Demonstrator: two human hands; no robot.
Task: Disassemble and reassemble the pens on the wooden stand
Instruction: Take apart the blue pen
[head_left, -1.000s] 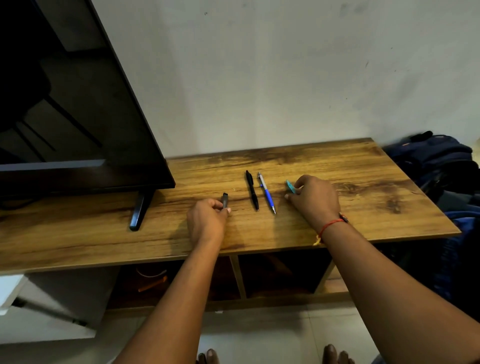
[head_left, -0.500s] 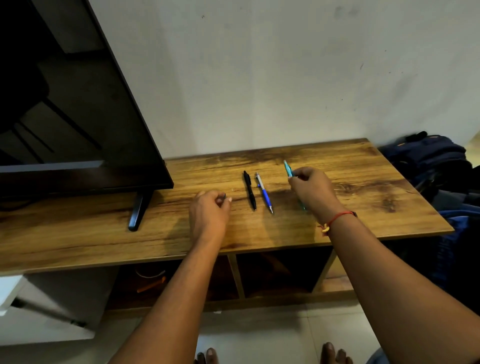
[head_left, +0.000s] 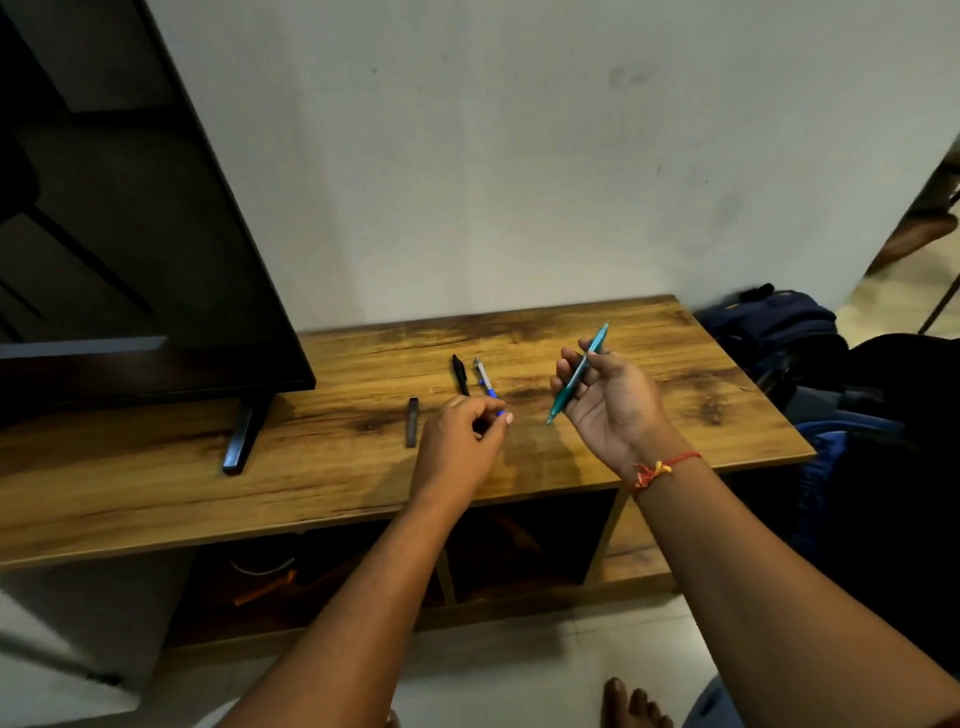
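Teal pen (head_left: 576, 374): being lifted clear of the wooden stand (head_left: 675, 395) where it was lying a second ago, tip pointing to 7 o'clock.
Right hand (head_left: 613, 410): being held palm-up, fingers curled round the barrel.
Left hand (head_left: 457, 447): being held loosely curled, nothing seen in it; grey piece (head_left: 412, 422) lying released at its 9 o'clock.
Black pen (head_left: 460, 375), blue pen (head_left: 484, 380): lying at its 12 o'clock.
Advice: the tip end is best pinched by the left hand and unscrewed gently, low over the stand.
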